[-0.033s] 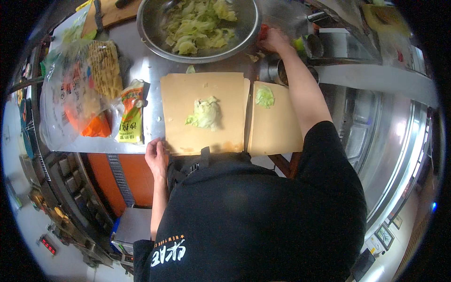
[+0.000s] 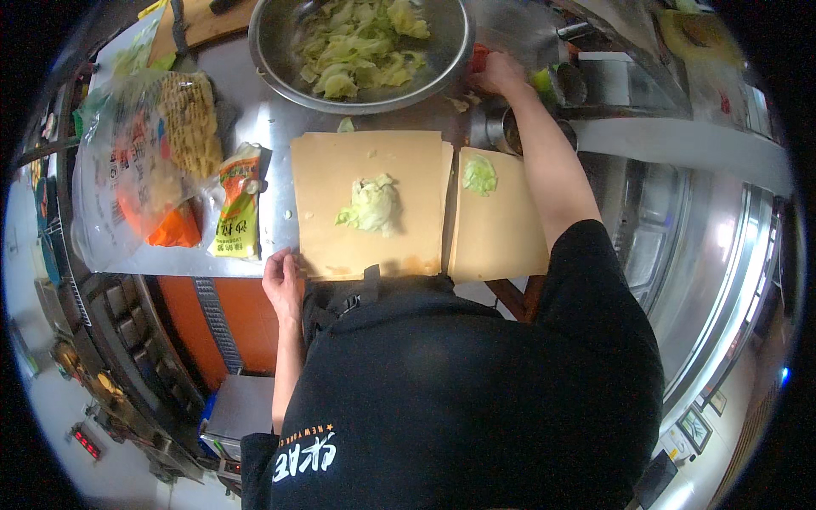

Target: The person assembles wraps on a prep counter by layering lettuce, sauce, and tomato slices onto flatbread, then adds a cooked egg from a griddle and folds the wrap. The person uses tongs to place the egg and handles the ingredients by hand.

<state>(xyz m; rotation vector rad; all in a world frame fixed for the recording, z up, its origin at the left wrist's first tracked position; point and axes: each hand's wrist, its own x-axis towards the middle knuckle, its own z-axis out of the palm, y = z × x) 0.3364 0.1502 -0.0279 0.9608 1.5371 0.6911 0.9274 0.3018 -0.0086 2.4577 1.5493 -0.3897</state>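
Observation:
My left hand (image 2: 283, 274) rests at the near left corner of a stack of thin tan sheets (image 2: 327, 161), its fingers curled in against the edge. Torn lettuce (image 2: 372, 206) lies in a small heap on the top sheet. My right hand (image 2: 500, 73) reaches far forward, just right of a large steel bowl (image 2: 463, 64). Its fingers are closed around something red (image 2: 480, 58), mostly hidden by the hand. More pale green lettuce (image 2: 361, 42) fills the bowl. A second tan stack (image 2: 497, 234) lies to the right with one lettuce piece (image 2: 479, 174) on it.
On the left are a clear plastic bag (image 2: 106, 183), a block of noodles (image 2: 189, 119) and a yellow-green sauce pouch (image 2: 238, 217). A metal container (image 2: 510, 132) stands beneath my right forearm. The steel table's front edge runs close to my body.

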